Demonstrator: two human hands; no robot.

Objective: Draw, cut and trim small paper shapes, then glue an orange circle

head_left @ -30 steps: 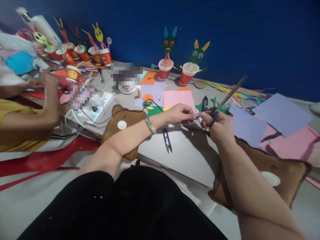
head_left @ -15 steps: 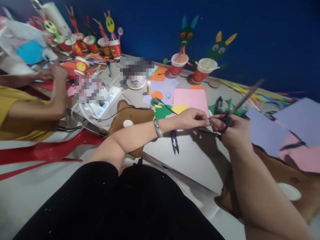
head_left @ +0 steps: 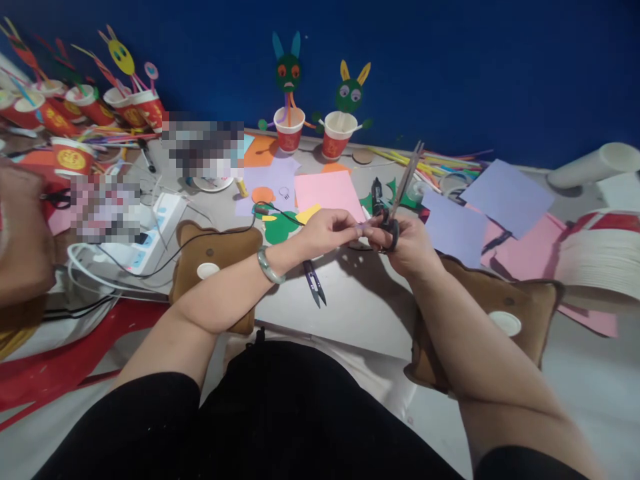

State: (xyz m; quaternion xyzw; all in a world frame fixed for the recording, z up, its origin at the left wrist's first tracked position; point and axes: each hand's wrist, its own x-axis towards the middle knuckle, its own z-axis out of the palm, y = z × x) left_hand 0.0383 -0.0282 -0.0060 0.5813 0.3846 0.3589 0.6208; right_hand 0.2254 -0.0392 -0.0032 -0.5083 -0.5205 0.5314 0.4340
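Blue wall; two hands together, pinching one purple scrap; right gripping one scissors; one snips near.

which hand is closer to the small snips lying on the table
Left. The left hand, pinching a purple scrap, is just beyond the snips; the right hand, holding the scissors, is farther off, to their right.

A single head-worn camera looks forward and down from above the lap, close over the near table edge, facing the blue wall beyond
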